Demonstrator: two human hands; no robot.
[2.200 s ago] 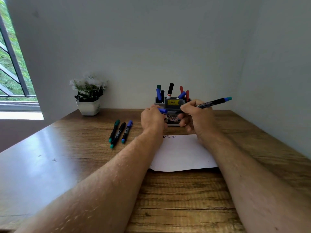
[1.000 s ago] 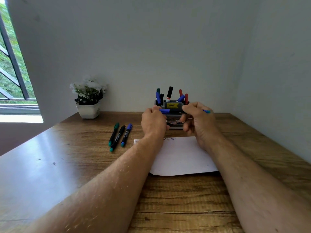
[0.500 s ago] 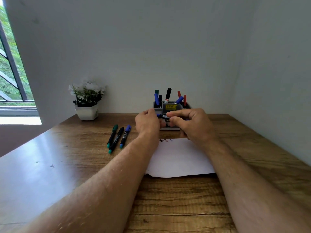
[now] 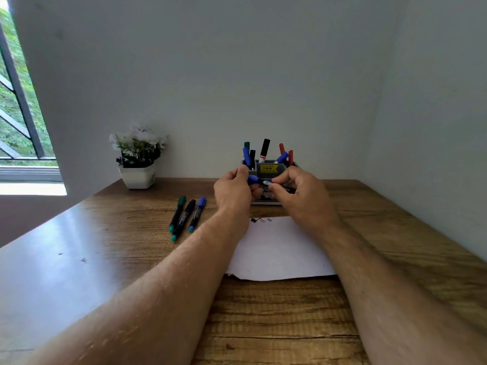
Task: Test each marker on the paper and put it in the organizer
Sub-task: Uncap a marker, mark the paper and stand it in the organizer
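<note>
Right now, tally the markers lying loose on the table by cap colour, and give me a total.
Green cap: 1
Black cap: 1
Blue cap: 1
Total: 3 loose markers, lying side by side on the table, left of the paper.

2.2 s ago the right hand (image 4: pixel 303 198) held the black marker w/ blue end (image 4: pixel 266 182) angled up-right, far end out past the knuckles; now it lies level between both hands, barrel mostly hidden in the right grip. Small blue cap (image 4: pixel 253 179) in left hand (image 4: pixel 233 196) now meets its tip vs. apart before.
</note>
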